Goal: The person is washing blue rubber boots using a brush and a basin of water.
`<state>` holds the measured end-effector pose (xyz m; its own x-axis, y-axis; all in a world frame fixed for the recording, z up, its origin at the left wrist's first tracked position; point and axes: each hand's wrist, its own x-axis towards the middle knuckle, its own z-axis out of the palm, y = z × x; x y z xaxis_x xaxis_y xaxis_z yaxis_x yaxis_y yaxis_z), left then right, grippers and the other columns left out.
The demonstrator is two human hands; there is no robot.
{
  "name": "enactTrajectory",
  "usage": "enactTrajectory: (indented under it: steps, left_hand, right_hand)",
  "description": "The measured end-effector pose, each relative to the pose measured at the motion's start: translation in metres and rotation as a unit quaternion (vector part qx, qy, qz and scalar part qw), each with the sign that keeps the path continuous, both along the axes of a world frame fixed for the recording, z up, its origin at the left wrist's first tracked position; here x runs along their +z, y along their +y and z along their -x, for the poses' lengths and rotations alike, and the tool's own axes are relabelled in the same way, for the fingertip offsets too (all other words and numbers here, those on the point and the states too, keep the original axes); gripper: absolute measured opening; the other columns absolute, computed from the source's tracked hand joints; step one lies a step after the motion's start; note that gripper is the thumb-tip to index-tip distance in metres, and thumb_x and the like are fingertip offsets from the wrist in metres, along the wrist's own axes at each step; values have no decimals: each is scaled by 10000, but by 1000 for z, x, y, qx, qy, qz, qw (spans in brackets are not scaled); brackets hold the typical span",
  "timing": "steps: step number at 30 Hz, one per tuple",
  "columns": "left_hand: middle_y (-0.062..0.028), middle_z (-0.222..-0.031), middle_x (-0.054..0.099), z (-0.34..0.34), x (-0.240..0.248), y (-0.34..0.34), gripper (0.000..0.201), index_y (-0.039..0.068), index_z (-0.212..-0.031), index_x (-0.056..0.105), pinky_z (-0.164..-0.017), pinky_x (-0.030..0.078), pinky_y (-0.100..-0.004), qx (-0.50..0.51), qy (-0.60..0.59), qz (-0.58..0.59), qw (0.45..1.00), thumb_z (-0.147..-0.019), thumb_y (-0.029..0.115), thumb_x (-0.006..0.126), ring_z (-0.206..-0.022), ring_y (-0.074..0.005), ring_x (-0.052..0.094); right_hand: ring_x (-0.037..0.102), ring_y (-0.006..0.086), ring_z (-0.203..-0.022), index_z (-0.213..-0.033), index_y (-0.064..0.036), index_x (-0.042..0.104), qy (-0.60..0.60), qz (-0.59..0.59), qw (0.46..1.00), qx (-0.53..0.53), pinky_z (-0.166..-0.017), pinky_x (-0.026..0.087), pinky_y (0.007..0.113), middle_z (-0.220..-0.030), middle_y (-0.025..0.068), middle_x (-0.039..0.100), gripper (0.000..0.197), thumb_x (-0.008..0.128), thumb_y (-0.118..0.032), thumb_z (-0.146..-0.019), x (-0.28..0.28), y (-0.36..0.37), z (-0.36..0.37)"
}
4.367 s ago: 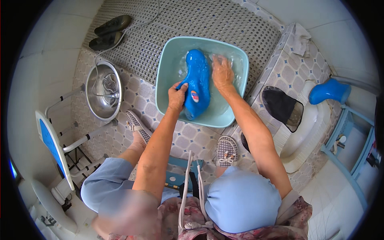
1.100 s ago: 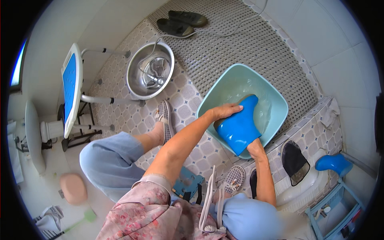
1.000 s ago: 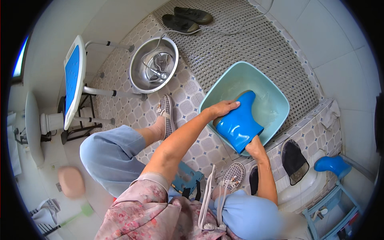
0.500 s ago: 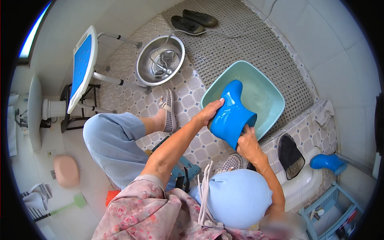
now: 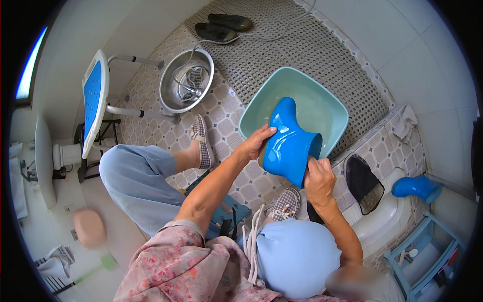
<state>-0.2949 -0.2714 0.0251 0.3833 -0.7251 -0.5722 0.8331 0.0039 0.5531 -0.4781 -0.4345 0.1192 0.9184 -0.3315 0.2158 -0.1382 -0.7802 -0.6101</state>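
Blue boot (image 5: 289,146): held tilted, toe over the teal basin (image 5: 343,113), shaft reaching past its near rim.
Left hand (image 5: 256,142): fingers partly curled around the sole side, thumb on the glossy upper; boot held.
Right hand (image 5: 320,181): fingers bent at the boot's opening; tips hidden, cannot tell whether clasped.
Change: about a second ago the right hand was inside the shaft; now it is at the edge.
Bearing on the work: opening largely uncovered; left hand probably carries most of the weight.
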Motion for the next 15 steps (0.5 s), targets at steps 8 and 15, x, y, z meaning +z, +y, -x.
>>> enactTrajectory:
  steps: [8,15]
  left_hand:
    - [-149,-1228,618,4,-24,-3,588,9,-1391,423,-968,523,-414,-46,22,-34,998,-911,236,676,-1081,-254,637]
    - [-137,-1189,654,-14,-16,20,526,24,-1318,519,-977,513,-460,-24,24,42,999,-929,355,643,-1069,-289,651]
  right_hand:
    - [609,432,-621,-652,-18,642,68,-102,983,137,-594,484,513,-641,236,603,66,640,-79,-677,-35,-15,-17]
    - [656,335,-951,-667,41,660,86,-5,967,241,-771,557,425,-823,222,683,156,611,-106,-679,-25,17,-11]
